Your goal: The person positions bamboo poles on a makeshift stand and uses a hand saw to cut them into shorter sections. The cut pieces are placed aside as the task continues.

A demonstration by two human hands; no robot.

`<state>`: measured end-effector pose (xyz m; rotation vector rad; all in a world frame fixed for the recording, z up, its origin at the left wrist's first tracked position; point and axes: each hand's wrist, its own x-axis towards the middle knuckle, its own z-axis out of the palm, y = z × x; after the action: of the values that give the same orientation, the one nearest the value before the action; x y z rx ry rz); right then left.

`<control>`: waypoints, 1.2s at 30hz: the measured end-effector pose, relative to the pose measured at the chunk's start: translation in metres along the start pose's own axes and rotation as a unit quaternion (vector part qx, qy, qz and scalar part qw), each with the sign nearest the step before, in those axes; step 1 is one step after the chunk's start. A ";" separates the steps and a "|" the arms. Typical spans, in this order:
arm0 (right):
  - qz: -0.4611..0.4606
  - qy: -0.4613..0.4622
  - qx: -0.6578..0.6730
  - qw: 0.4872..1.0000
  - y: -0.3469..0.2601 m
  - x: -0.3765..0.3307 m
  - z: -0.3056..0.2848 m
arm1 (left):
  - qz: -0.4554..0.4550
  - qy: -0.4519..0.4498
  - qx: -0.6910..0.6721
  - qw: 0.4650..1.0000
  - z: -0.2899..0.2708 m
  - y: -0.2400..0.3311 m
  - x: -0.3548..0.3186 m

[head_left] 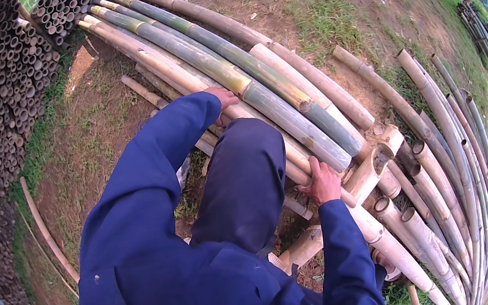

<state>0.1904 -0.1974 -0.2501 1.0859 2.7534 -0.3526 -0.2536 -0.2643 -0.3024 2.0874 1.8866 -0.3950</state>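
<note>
Several long bamboo poles lie side by side across the ground, some green (261, 97), some pale tan (157, 65). My left hand (222, 98) reaches forward in a blue sleeve and grips a pale pole in the bundle. My right hand (324, 182) is closed over a tan pole (296, 167) near its cut end, just below the green pole's end (338, 155). My knee in dark blue trousers (246, 177) is raised between the two hands, close to the poles.
A tall stack of cut bamboo with round open ends (0, 105) fills the left side. More pale poles with hollow ends (430, 189) fan out at the right. Short bamboo pieces (145, 91) and wood offcuts (301, 247) lie on the dirt and grass.
</note>
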 end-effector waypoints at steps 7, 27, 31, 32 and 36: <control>-0.037 0.013 -0.001 0.999 0.008 -0.001 -0.001 | 0.002 -0.053 0.048 0.997 -0.027 0.019 0.006; -0.085 0.100 0.054 0.990 0.055 -0.029 0.000 | 0.137 0.199 -0.032 0.970 -0.010 0.033 -0.018; -0.104 0.092 0.091 0.986 0.043 -0.016 -0.012 | 0.111 0.175 -0.037 0.978 -0.021 0.019 -0.031; -0.106 0.092 0.110 0.984 0.041 -0.014 -0.012 | 0.112 0.175 -0.036 0.978 -0.025 0.015 -0.032; -0.111 0.088 0.189 0.972 0.025 -0.008 -0.013 | 0.095 0.162 -0.027 0.982 -0.030 0.007 -0.041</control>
<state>0.2122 -0.1815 -0.2398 0.9166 3.0575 -0.8810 -0.2510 -0.2901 -0.2581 2.3833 1.8124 0.0437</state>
